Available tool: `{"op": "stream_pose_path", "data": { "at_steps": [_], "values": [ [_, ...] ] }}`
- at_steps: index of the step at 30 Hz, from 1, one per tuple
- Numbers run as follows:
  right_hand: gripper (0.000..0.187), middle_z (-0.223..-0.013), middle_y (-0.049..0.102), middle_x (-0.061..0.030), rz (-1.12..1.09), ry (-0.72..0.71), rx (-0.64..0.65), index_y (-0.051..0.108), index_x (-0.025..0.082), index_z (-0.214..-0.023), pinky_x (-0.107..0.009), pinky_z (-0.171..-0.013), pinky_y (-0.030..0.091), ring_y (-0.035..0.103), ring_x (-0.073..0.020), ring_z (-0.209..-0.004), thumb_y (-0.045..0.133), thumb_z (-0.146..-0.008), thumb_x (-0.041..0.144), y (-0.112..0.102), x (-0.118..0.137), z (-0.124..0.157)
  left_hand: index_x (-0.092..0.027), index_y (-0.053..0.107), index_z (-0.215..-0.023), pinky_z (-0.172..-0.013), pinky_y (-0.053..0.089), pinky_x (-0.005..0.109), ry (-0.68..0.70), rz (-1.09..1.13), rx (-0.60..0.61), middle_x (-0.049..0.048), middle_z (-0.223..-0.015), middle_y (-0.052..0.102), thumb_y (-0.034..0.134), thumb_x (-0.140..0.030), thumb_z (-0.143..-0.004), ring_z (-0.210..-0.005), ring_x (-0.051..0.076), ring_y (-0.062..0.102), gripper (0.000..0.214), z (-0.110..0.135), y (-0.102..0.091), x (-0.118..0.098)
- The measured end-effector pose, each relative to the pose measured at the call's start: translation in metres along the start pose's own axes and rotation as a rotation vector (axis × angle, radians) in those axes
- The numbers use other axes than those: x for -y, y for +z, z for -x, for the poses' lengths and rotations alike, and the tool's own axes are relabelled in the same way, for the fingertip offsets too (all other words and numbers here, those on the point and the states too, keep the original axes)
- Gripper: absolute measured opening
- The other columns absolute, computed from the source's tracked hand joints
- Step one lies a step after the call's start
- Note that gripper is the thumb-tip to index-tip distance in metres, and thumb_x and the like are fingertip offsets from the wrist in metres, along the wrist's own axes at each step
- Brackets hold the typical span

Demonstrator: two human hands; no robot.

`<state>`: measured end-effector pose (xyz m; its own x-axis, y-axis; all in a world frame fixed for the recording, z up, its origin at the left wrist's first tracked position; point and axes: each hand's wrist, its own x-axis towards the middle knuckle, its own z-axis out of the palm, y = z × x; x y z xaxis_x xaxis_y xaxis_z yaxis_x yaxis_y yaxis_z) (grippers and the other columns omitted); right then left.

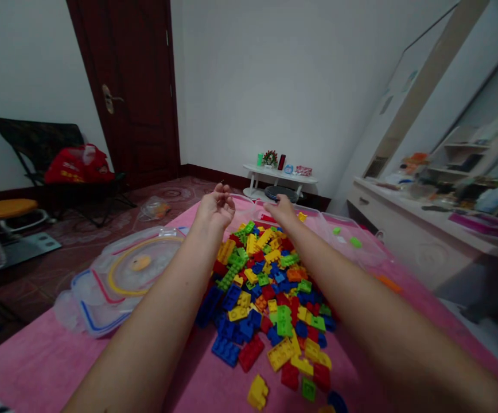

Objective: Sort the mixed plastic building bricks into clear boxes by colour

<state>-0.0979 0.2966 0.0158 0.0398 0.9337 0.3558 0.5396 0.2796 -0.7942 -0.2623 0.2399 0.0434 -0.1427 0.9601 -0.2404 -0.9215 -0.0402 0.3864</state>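
A large heap of toy building bricks point(270, 275) in red, yellow, green, blue and orange lies between my forearms on a pink cloth point(29, 367). My left hand point(217, 206) is raised beyond the heap's far left side. Its palm is turned up and the fingers are loosely curled and apart, with nothing visible in them. Past the far right of the heap, my right hand point(281, 210) reaches over a clear plastic container point(315, 219), thumb and fingers apart. A red brick point(268, 218) shows just below its fingertips. I see nothing held there.
Stacked clear lids point(102, 298) with coloured seals lie on the left. Another clear container point(356, 244) with a few green bricks stands at right. A low white table point(257, 172), a folding chair point(38, 137) with a red bag, and a white dresser point(421, 223) surround the pink surface.
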Motion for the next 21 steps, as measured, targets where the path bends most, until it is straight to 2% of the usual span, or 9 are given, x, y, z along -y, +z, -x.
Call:
{"op": "stream_pose_path", "data": {
  "at_steps": [2,4,7,9,12,14,17,21],
  "values": [
    [0.021,-0.106,0.065,-0.0084,0.045,-0.084,0.094,0.062,0.017,-0.09,-0.039,-0.1,0.035,0.055,-0.0234,-0.108,0.065,-0.07,0.019,0.023,0.008,0.022,-0.019,0.06,-0.086,-0.044,0.04,0.01,0.029,0.025,0.008,-0.0035,-0.063,0.058,0.041,0.009,-0.068,-0.044,0.002,0.051,0.038,0.003,0.003,-0.006],
    [0.024,-0.106,0.066,-0.0062,0.159,-0.271,0.293,0.064,0.019,-0.093,-0.034,-0.097,0.039,0.058,-0.0214,-0.106,0.065,-0.071,0.025,0.047,0.018,0.045,-0.019,0.061,-0.088,-0.044,0.039,0.01,0.05,0.042,0.015,-0.0031,-0.063,0.059,0.041,0.009,-0.069,-0.045,0.002,0.051,0.039,0.008,0.006,-0.01],
    [0.046,-0.112,0.065,-0.0113,0.42,-0.481,0.502,0.058,0.016,-0.113,-0.04,-0.092,0.042,0.058,-0.0266,-0.106,0.064,-0.072,0.037,0.074,0.03,0.068,-0.02,0.061,-0.089,-0.044,0.039,0.01,0.056,0.042,0.031,-0.0027,-0.062,0.059,0.041,0.007,-0.072,-0.045,0.003,0.051,0.038,0.015,0.011,-0.013],
    [0.06,-0.114,0.064,-0.0152,0.581,-0.478,0.588,0.052,0.014,-0.121,-0.044,-0.09,0.042,0.058,-0.0305,-0.106,0.063,-0.071,0.045,0.082,0.034,0.072,-0.02,0.062,-0.09,-0.044,0.039,0.01,0.051,0.029,0.047,-0.0027,-0.062,0.059,0.041,0.007,-0.073,-0.045,0.003,0.05,0.038,0.019,0.013,-0.014],
    [0.071,-0.12,0.061,-0.0179,0.7,-0.398,0.74,0.046,0.013,-0.129,-0.039,-0.085,0.045,0.06,-0.0294,-0.104,0.062,-0.071,0.051,0.08,0.035,0.069,-0.021,0.062,-0.092,-0.044,0.039,0.009,0.04,0.019,0.071,-0.0028,-0.064,0.06,0.041,0.007,-0.073,-0.045,0.002,0.049,0.04,0.022,0.013,-0.015],
    [0.066,-0.12,0.062,-0.015,0.701,-0.4,0.793,0.051,0.015,-0.127,-0.032,-0.081,0.046,0.061,-0.0259,-0.101,0.059,-0.073,0.053,0.073,0.034,0.066,-0.021,0.062,-0.094,-0.044,0.039,0.009,0.04,0.024,0.086,-0.0025,-0.066,0.061,0.041,0.007,-0.072,-0.045,0.002,0.05,0.042,0.021,0.013,-0.015],
    [0.048,-0.107,0.068,-0.0086,0.693,-0.436,0.818,0.066,0.02,-0.107,-0.026,-0.072,0.045,0.063,-0.0219,-0.093,0.054,-0.077,0.055,0.061,0.035,0.065,-0.021,0.061,-0.097,-0.044,0.04,0.009,0.045,0.022,0.089,-0.002,-0.068,0.062,0.041,0.008,-0.07,-0.046,0.002,0.05,0.045,0.018,0.011,-0.014],
    [0.047,-0.095,0.071,-0.0083,0.685,-0.437,0.794,0.071,0.02,-0.096,-0.027,-0.061,0.042,0.064,-0.0214,-0.08,0.049,-0.077,0.057,0.039,0.042,0.067,-0.021,0.061,-0.097,-0.044,0.039,0.01,0.041,0.003,0.079,-0.0024,-0.067,0.062,0.041,0.008,-0.069,-0.045,0.002,0.05,0.044,0.015,0.009,-0.012]
  ]
}}
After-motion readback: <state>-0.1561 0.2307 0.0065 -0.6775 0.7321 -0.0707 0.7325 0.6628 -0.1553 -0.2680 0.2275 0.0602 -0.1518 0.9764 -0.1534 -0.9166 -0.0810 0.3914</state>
